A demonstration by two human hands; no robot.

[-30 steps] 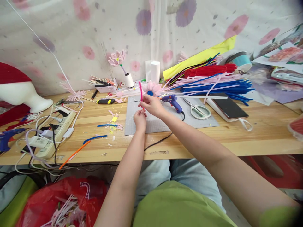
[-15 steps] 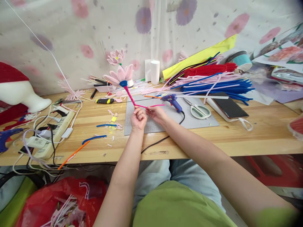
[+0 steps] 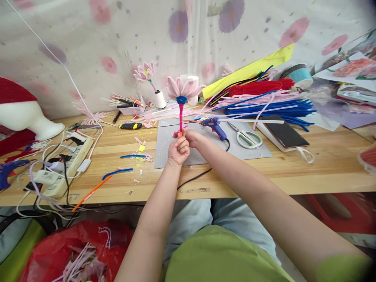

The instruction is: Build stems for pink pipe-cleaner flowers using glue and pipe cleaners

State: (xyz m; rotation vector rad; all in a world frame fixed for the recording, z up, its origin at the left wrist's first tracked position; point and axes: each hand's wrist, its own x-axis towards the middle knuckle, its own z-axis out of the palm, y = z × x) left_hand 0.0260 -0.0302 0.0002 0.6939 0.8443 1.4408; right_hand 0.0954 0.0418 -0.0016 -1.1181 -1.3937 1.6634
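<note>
A person seated at a cluttered wooden workbench (image 3: 323, 164) holds a handmade pink chenille-stem flower with a blue centre (image 3: 182, 89) upright above the grey cutting mat (image 3: 194, 154), near the middle of the bench. The left hand (image 3: 178, 149) is closed in a fist around the foot of the flower's bright pink wrapped stem (image 3: 181, 117); the right hand (image 3: 192, 137), touching it, pinches the stem just above, fingers curled shut on it. The step in hand looks like winding pink chenille down the stem. Doing it well would mean keeping the lower grip firm, the turns tight and touching so no orange core shows, and the petals free of either hand. A blue glue gun (image 3: 214, 126) and white-handled scissors (image 3: 245, 137) lie on the mat's right side, towards the bench's back edge.
</note>
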